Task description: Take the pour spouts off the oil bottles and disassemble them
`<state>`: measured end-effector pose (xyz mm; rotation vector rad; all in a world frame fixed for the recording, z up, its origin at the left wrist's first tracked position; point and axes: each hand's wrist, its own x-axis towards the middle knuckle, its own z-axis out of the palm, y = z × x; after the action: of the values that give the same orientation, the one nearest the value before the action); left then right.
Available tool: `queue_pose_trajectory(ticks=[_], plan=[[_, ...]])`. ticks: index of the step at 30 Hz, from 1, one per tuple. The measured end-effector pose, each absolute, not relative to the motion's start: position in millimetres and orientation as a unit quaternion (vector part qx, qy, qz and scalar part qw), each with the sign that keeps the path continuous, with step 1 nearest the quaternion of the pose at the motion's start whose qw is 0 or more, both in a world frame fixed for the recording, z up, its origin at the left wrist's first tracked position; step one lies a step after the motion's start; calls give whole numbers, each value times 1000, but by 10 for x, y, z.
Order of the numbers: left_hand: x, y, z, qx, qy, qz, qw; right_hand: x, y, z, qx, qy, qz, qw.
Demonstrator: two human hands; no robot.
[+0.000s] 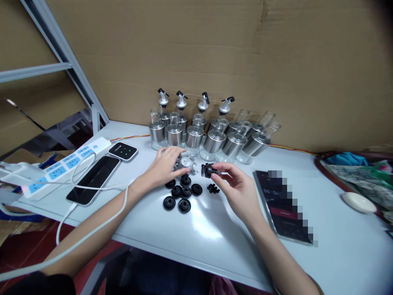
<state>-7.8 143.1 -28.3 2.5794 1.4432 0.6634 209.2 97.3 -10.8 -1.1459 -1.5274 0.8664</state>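
My left hand reaches over a small group of silver pourer tops, its fingers stretched out and partly covering them. Between the thumb and fingers of my right hand is a small black plastic piece; its exact shape blends with other dark parts behind it. Just below it lies a little cluster of small black parts. Several round black stoppers are spread on the table in front of my left hand.
Glass bottles with metal sleeves stand in rows at the back, several with pourers. On the left are a power strip, a phone with a cable, and a small device. Another phone and a white dish lie right.
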Motion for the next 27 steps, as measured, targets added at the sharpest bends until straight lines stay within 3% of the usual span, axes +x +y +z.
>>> queue_pose_trajectory(ticks=[7,15,27], plan=[[-66,1410,-312,860,476,176,54,2080,957,-109,-472,-726,305,396],[-53,1400,-309,861,472,175,70,2080,884,-100,-394,-823,378,158],[-52,1402,-327,866,448,205,84,2095,920,-178,-443,-776,396,213]])
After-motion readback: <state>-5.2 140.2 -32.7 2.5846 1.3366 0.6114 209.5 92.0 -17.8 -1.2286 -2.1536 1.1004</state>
